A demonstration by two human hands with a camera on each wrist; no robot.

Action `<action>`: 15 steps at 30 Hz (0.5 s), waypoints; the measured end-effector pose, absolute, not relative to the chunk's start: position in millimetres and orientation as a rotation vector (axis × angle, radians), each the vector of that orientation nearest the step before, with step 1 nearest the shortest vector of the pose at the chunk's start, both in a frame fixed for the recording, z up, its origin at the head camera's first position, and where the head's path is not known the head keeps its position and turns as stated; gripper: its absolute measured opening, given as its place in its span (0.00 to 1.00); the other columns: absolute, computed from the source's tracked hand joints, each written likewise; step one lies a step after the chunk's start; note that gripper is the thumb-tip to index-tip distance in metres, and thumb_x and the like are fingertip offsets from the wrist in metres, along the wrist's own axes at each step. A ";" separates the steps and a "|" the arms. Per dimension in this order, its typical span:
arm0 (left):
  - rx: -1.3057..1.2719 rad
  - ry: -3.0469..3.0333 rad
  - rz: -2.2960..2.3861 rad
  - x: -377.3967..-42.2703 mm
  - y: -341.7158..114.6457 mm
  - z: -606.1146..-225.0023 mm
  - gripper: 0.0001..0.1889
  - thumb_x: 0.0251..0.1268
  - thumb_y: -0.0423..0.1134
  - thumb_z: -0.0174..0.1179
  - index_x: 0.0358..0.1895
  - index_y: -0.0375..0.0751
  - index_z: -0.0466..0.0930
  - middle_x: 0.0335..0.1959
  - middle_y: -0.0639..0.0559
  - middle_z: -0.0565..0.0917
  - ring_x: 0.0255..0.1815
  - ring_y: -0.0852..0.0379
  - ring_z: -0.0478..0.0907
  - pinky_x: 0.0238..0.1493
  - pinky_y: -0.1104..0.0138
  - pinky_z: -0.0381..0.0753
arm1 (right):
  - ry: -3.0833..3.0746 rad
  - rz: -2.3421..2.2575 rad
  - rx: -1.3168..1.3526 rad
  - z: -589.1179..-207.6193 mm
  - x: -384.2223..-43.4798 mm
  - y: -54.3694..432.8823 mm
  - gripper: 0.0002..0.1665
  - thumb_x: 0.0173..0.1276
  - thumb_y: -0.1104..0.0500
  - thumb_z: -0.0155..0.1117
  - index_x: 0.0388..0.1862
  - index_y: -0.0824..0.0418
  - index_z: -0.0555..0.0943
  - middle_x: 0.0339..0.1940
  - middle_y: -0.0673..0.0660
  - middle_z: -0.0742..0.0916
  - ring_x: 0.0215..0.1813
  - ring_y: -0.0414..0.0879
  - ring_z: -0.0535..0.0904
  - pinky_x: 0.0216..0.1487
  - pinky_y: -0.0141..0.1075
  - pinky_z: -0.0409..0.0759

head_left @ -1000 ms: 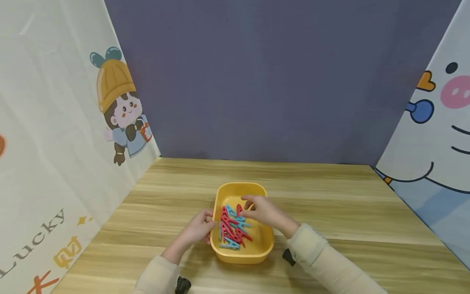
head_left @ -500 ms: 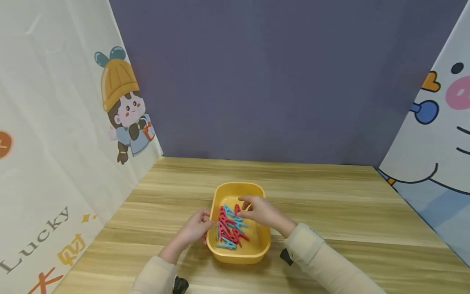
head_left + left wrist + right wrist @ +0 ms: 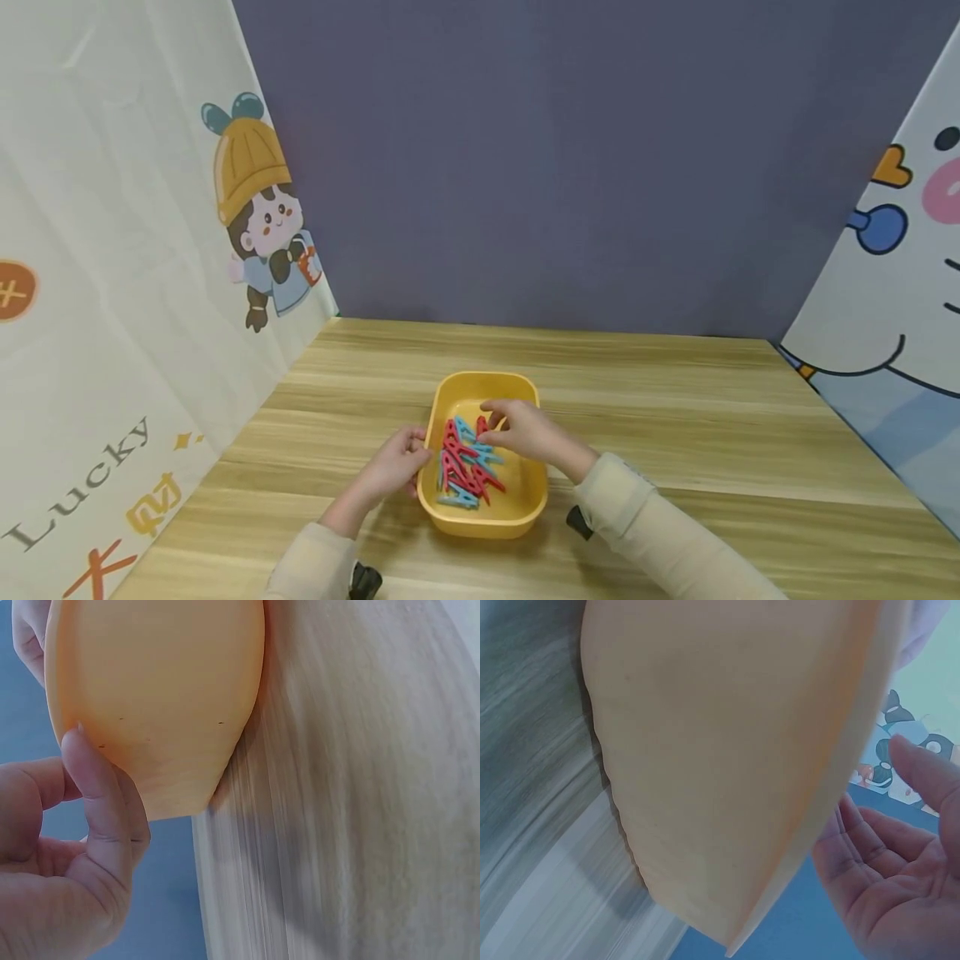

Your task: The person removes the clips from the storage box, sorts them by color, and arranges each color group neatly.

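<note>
A yellow plastic basin (image 3: 483, 529) with rounded corners stands on the wooden table. Red clothespins (image 3: 457, 472) and light blue clothespins (image 3: 461, 499) lie heaped in its left half. My left hand (image 3: 390, 468) holds the basin's left rim; in the left wrist view the curled fingers (image 3: 94, 769) meet the outer wall. Over the basin's right side hovers my right hand (image 3: 523, 431), fingers loosely bent and thumb apart from them. Beside its thumb lies one red clothespin (image 3: 482, 427), partly covered. The right wrist view shows nothing held in the palm (image 3: 907, 900); the basin wall hides some fingertips.
The wooden table (image 3: 660, 392) extends around the basin on all sides. A plain dark blue-grey panel (image 3: 555, 167) closes the back. Printed cartoon sheets hang left (image 3: 112, 250) and right (image 3: 892, 317). A black wrist device (image 3: 365, 581) sits below the left forearm.
The whole scene shifts slightly as the head view turns; basin and hands keep the same places relative to each other. No clothespin has visibly moved.
</note>
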State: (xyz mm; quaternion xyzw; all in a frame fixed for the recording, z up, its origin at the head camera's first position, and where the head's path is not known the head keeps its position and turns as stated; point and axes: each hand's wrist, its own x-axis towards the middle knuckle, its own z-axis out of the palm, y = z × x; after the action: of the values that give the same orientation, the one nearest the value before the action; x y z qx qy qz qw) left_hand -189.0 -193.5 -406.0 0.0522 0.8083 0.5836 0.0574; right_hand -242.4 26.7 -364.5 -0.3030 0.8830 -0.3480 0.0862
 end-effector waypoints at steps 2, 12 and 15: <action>0.159 2.452 1.772 -188.3 -194.6 -405.9 0.16 0.64 0.28 0.48 0.52 0.22 0.61 0.31 0.39 0.72 0.15 0.59 0.69 0.13 0.71 0.73 | 2.633 -1.028 -0.904 -364.5 -242.5 25.5 0.29 0.61 0.56 0.65 0.59 0.68 0.72 0.33 0.50 0.81 0.34 0.43 0.76 0.32 0.34 0.76; 0.167 2.454 1.783 -187.8 -202.0 -408.0 0.16 0.64 0.29 0.48 0.52 0.22 0.62 0.32 0.39 0.72 0.15 0.57 0.71 0.14 0.62 0.76 | 2.616 -1.031 -0.962 -367.8 -245.4 19.3 0.28 0.61 0.57 0.65 0.58 0.69 0.72 0.33 0.51 0.81 0.31 0.42 0.76 0.29 0.34 0.75; 0.163 2.464 1.779 -187.7 -203.1 -408.0 0.16 0.64 0.28 0.48 0.52 0.22 0.62 0.32 0.40 0.72 0.15 0.58 0.71 0.14 0.62 0.76 | 2.619 -1.024 -0.964 -368.2 -245.9 16.5 0.28 0.61 0.57 0.65 0.57 0.69 0.73 0.32 0.51 0.81 0.31 0.40 0.75 0.29 0.34 0.75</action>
State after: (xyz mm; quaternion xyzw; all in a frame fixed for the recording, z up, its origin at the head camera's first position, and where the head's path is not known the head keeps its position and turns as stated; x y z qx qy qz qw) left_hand -187.7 -203.1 -408.0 0.0534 0.8086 0.5839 0.0491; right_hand -245.9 16.5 -368.2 -0.3231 0.8778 -0.3434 0.0844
